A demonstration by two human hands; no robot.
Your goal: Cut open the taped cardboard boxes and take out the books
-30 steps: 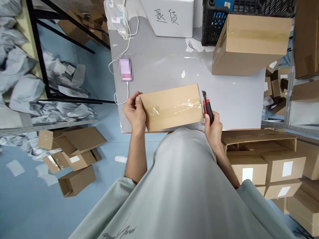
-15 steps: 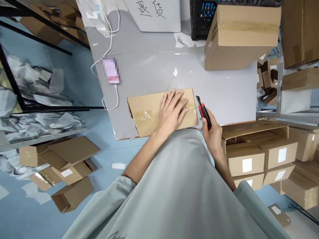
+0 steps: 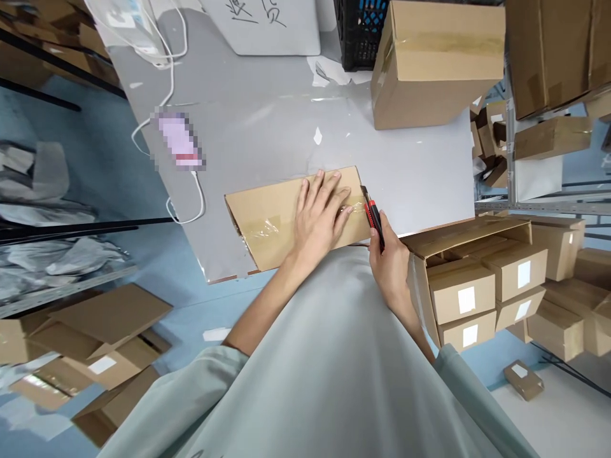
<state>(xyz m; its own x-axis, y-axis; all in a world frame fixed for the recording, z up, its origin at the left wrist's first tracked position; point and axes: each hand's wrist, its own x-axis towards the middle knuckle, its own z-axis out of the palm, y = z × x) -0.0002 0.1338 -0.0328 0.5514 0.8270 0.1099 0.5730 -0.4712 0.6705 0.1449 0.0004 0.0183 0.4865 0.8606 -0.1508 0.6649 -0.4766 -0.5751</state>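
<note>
A taped cardboard box [image 3: 260, 219] lies at the table's near edge, right in front of my body. My left hand [image 3: 317, 219] rests flat on its top with the fingers stretched out. At the box's right end, my right hand [image 3: 389, 257] is wrapped round a red and black box cutter [image 3: 373, 219]. Its dark blade points away from me, and the tip is at the box's right edge; whether it touches the cardboard I cannot tell. Clear tape shows on the box top on both sides of my left hand.
On the grey table [image 3: 267, 143] are a blurred phone [image 3: 179, 140] with a white cable, a large cardboard box [image 3: 439, 70], a black crate [image 3: 358, 38] and a white board with writing [image 3: 272, 28]. An open carton [image 3: 422, 292] of smaller boxes stands at right, loose boxes [image 3: 112, 318] at left.
My right hand has brought the cutter closer to the box's right edge. My left hand stays flat on the box. The whole view has shifted and turned slightly.
</note>
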